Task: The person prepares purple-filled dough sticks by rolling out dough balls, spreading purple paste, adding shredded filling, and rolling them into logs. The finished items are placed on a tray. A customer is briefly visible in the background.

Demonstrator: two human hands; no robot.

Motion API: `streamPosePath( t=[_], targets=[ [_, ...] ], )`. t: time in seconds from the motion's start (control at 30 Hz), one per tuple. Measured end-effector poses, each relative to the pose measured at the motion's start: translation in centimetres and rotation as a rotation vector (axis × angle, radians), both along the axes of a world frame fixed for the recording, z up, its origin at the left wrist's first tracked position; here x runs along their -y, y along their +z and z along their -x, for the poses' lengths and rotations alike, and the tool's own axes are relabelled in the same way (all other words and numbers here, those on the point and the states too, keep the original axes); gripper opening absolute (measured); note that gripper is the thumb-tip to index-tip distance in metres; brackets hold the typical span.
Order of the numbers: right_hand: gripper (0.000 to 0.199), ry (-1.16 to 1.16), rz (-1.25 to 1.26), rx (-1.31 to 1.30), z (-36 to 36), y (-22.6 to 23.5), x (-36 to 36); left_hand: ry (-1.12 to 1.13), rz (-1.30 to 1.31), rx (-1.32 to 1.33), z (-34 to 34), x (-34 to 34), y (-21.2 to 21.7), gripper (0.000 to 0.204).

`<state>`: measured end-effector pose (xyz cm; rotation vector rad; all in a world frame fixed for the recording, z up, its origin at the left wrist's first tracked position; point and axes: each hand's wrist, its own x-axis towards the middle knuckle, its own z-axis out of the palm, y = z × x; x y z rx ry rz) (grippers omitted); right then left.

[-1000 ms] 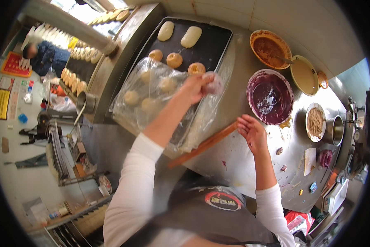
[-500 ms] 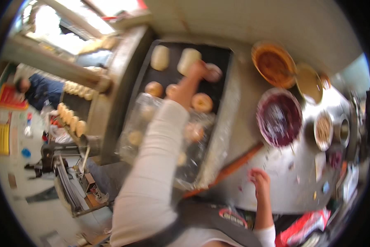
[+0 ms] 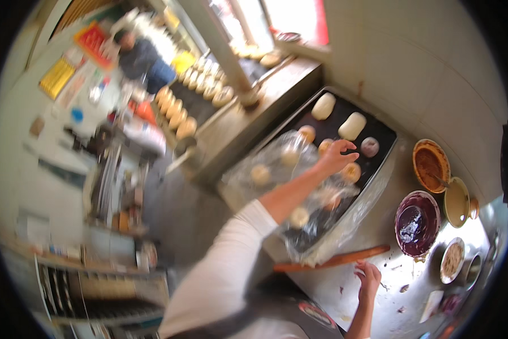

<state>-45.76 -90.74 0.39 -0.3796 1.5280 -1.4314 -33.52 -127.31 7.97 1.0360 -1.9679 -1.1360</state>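
My left hand [image 3: 337,156] reaches over a black baking tray [image 3: 336,126]. Its fingers are spread with nothing in them, just beside a purple dough ball [image 3: 370,147]. Two pale oblong dough pieces, one of them the nearer dough piece [image 3: 353,126], lie at the tray's far end. Several round buns, such as a golden bun [image 3: 351,172], sit below them. Clear plastic film [image 3: 248,175] covers the tray's near part. Over the metal worktop [image 3: 344,294], my right hand [image 3: 368,277] hovers near a wooden rolling pin [image 3: 344,258], its fingers loosely bent and apart, seemingly holding nothing.
At the right stand a bowl of purple paste [image 3: 416,223], an orange bowl of brown filling [image 3: 431,164], a yellowish bowl [image 3: 456,202] and a smaller bowl [image 3: 452,260]. A ledge [image 3: 259,101] borders the tray. Beyond it, a person [image 3: 143,59] is near trays of buns.
My left hand has come off the purple dough ball, which stays on the tray, and drawn back a little. The whole view has turned, showing more of the room at left.
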Motion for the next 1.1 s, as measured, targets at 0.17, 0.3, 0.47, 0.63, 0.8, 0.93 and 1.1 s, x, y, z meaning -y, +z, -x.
streamPosePath(
  t=[0.17, 0.3, 0.47, 0.63, 0.8, 0.93, 1.1],
  targets=[
    [0.021, 0.254, 0.075, -0.258, 0.5, -1.7, 0.0, 0.180, -0.009, -0.019, -17.5, -9.1, 5.6, 0.029],
    [0.033, 0.336, 0.088, -0.476, -0.2, -1.4, 0.9, 0.582, 0.234, 0.080, -33.1, -5.7, 10.0, 0.022],
    [0.025, 0.209, 0.035, -0.586, -3.0, 1.2, 4.6, 0.736, 0.027, -0.022, -51.4, 7.7, 11.1, 0.040],
    [0.021, 0.173, -0.003, -0.701, -7.4, 3.8, 7.9, 0.680, -0.107, 0.541, -57.0, 19.8, 2.9, 0.057],
    [0.018, 0.202, -0.031, -0.907, -9.7, 5.0, 8.3, 0.490, -0.061, 1.028, -54.7, 25.1, -2.8, 0.082],
    [0.019, 0.123, -0.105, -0.760, -9.4, 5.2, 8.1, 0.448, 0.024, 1.093, -55.7, 26.5, -4.3, 0.080],
    [0.020, 0.089, -0.111, -0.823, -8.6, 5.2, 8.9, 0.620, -0.470, 0.335, -62.0, 29.5, -1.7, 0.059]
  ],
)
